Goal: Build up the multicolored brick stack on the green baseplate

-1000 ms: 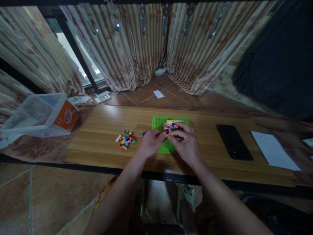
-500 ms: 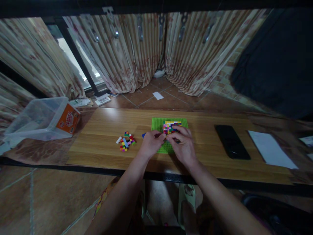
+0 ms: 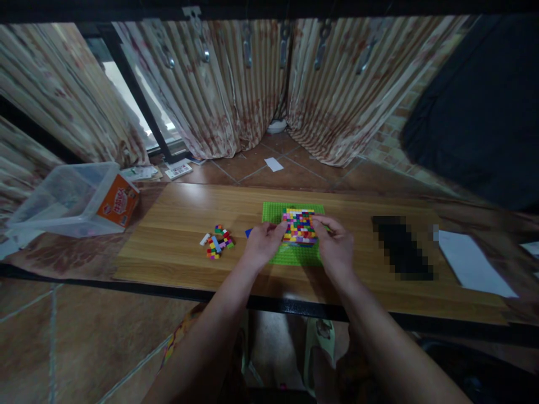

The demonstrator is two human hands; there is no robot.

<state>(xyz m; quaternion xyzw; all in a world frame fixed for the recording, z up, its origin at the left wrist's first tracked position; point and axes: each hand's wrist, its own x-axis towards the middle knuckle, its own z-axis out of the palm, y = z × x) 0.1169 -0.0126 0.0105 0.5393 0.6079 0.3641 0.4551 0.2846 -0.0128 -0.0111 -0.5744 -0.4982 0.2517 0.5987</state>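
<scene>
A block built of many coloured toy bricks [image 3: 300, 227] stands on a green studded baseplate [image 3: 275, 212]. My left hand [image 3: 265, 240] grips its left side, thumb and fingers closed against the bricks. On the opposite side my right hand [image 3: 337, 241] holds the block's right edge, its thumb toward the near face. Between the two hands the face shows rows of yellow, red, white, blue and pink. A blue piece [image 3: 248, 232] lies just left of the baseplate, partly hidden by my left hand. Farther left is a loose pile of small bricks [image 3: 217, 244].
The wooden board [image 3: 177, 224] carries a dark pixelated object [image 3: 404, 249] on the right, with a white sheet [image 3: 474, 261] beside it. A clear plastic bin [image 3: 63, 207] with an orange label stands at the left. Curtains [image 3: 236, 106] hang behind.
My right hand has moved right, from the front of the brick block to its right edge, uncovering the face. My left hand stays at the left side. The view has shifted slightly.
</scene>
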